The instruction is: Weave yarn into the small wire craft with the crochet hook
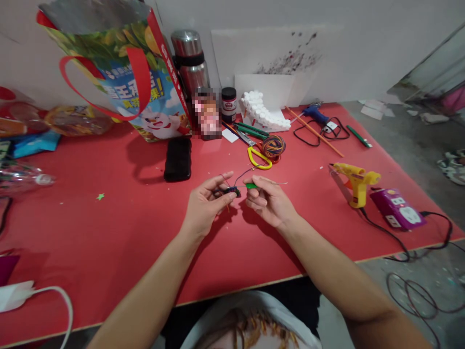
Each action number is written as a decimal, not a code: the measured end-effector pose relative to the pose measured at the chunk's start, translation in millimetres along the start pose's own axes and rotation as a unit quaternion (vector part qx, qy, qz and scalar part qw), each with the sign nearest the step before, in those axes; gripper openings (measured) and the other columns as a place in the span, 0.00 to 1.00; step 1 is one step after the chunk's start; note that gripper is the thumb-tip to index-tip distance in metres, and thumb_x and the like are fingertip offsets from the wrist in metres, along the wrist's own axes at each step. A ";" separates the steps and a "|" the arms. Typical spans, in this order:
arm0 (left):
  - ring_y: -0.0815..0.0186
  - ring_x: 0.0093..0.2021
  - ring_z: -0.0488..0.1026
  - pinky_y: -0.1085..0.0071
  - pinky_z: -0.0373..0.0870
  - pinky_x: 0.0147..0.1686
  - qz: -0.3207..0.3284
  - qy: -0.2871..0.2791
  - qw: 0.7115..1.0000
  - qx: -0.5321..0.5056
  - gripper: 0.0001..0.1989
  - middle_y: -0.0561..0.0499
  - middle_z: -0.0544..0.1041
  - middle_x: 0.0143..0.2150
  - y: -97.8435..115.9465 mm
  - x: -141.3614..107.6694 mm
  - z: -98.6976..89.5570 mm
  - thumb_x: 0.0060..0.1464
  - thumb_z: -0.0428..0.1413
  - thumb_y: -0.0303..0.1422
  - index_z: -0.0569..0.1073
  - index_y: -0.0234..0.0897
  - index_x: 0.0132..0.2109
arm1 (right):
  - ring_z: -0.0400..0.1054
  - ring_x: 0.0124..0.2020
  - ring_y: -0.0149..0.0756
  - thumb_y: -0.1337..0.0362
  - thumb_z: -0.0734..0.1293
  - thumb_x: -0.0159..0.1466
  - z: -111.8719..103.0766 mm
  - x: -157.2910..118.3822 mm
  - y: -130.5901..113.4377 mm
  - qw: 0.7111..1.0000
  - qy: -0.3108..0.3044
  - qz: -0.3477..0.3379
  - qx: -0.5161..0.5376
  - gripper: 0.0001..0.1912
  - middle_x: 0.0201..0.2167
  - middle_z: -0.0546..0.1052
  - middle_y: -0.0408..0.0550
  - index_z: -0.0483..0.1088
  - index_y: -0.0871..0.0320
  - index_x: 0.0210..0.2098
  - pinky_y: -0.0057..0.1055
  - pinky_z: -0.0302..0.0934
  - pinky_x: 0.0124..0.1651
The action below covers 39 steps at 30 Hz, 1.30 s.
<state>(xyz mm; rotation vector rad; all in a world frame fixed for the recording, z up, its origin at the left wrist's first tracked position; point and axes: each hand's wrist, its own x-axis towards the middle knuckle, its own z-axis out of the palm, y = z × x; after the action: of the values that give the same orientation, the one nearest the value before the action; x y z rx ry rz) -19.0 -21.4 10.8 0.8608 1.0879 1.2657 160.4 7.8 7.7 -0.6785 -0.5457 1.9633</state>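
Observation:
Between the thumb and fingers of my left hand (pixel 207 201) is a small dark crochet piece (pixel 233 191), partly covered by the fingertips. A strand of dark yarn (pixel 244 174) runs from it to the multicoloured yarn ball (pixel 273 146) farther back. My right hand (pixel 267 196) pinches a crochet hook (pixel 250 185) by its green grip. The hook's thin metal shaft points left and meets the crochet piece; its other end sticks out to the right past my fingers. Both hands are held just over the red table (pixel 145 242).
Yellow-handled scissors (pixel 259 160) lie beside the yarn ball. A black phone (pixel 178 160), a shopping bag (pixel 145 92) and a steel flask (pixel 189 60) stand or lie behind my left hand. At right are a yellow glue gun (pixel 358 182), a purple power box (pixel 397 208) and cables.

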 end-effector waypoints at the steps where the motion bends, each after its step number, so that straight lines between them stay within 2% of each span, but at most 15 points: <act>1: 0.76 0.26 0.71 0.82 0.60 0.19 0.002 0.002 1.000 0.001 0.29 0.54 0.77 0.32 -0.1 0.2 -0.3 0.44 0.76 0.30 0.85 0.43 0.56 | 0.49 0.14 0.17 0.63 0.75 0.63 -0.2 0.0 0.0 1.000 0.000 -0.001 -0.003 0.07 0.18 0.72 0.38 0.82 0.63 0.35 0.19 0.48 0.19; 4: 0.76 0.26 0.71 0.83 0.60 0.19 0.002 0.002 1.000 0.004 0.29 0.54 0.78 0.32 -0.4 0.8 -0.9 0.44 0.76 0.30 0.85 0.44 0.55 | 0.49 0.14 0.18 0.63 0.74 0.63 -0.2 0.0 0.3 1.000 0.003 -0.008 -0.010 0.07 0.18 0.72 0.38 0.82 0.62 0.34 0.19 0.48 0.19; 10: 0.73 0.27 0.77 0.78 0.73 0.29 0.014 0.004 1.000 -0.007 0.30 0.56 0.77 0.30 0.5 1.0 1.4 0.42 0.76 0.28 0.85 0.44 0.55 | 0.51 0.14 0.19 0.63 0.73 0.64 4.3 -2.4 4.5 0.999 0.007 -0.046 0.005 0.08 0.17 0.73 0.40 0.83 0.62 0.34 0.21 0.50 0.20; 16: 0.73 0.24 0.75 0.76 0.76 0.28 -0.010 0.017 0.998 -0.053 0.29 0.55 0.79 0.29 2.1 0.1 6.6 0.39 0.77 0.28 0.87 0.45 0.52 | 0.52 0.15 0.19 0.64 0.74 0.63 8.5 -3.7 6.1 0.998 0.011 -0.055 0.022 0.07 0.18 0.73 0.40 0.83 0.62 0.34 0.20 0.50 0.20; 20: 0.74 0.28 0.76 0.79 0.75 0.30 -0.007 0.036 0.998 -0.048 0.27 0.54 0.81 0.31 3.3 -0.8 7.2 0.38 0.77 0.28 0.87 0.45 0.50 | 0.51 0.15 0.18 0.64 0.74 0.62 7.7 -2.8 3.9 0.999 0.010 -0.045 0.012 0.06 0.18 0.73 0.39 0.83 0.62 0.34 0.20 0.49 0.20; 27: 0.74 0.33 0.75 0.78 0.75 0.37 0.033 0.028 0.999 -0.019 0.27 0.54 0.80 0.34 1.6 -0.8 4.7 0.40 0.77 0.28 0.87 0.45 0.51 | 0.49 0.14 0.17 0.63 0.75 0.62 5.9 -4.5 0.1 1.000 -0.004 -0.031 -0.003 0.07 0.18 0.72 0.38 0.83 0.62 0.34 0.20 0.47 0.19; 34: 0.75 0.28 0.70 0.77 0.71 0.31 0.046 0.029 0.999 -0.006 0.27 0.55 0.78 0.33 1.2 0.0 3.9 0.40 0.77 0.29 0.87 0.43 0.51 | 0.48 0.14 0.18 0.63 0.74 0.64 5.4 -3.8 -1.5 0.999 0.007 -0.033 -0.021 0.07 0.19 0.71 0.38 0.82 0.62 0.35 0.21 0.47 0.20; 39: 0.74 0.29 0.72 0.76 0.71 0.32 0.033 0.024 0.999 -0.006 0.27 0.54 0.78 0.32 2.4 -1.8 5.1 0.41 0.77 0.29 0.86 0.43 0.52 | 0.49 0.15 0.18 0.63 0.74 0.64 6.9 -3.4 0.6 0.999 0.014 -0.038 -0.022 0.08 0.19 0.72 0.38 0.82 0.62 0.35 0.21 0.47 0.20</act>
<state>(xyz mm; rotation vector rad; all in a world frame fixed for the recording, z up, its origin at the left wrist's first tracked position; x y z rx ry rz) -14.9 -22.5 14.8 0.8677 1.0972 1.3523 156.8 3.8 13.4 -0.7016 -0.5921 1.8732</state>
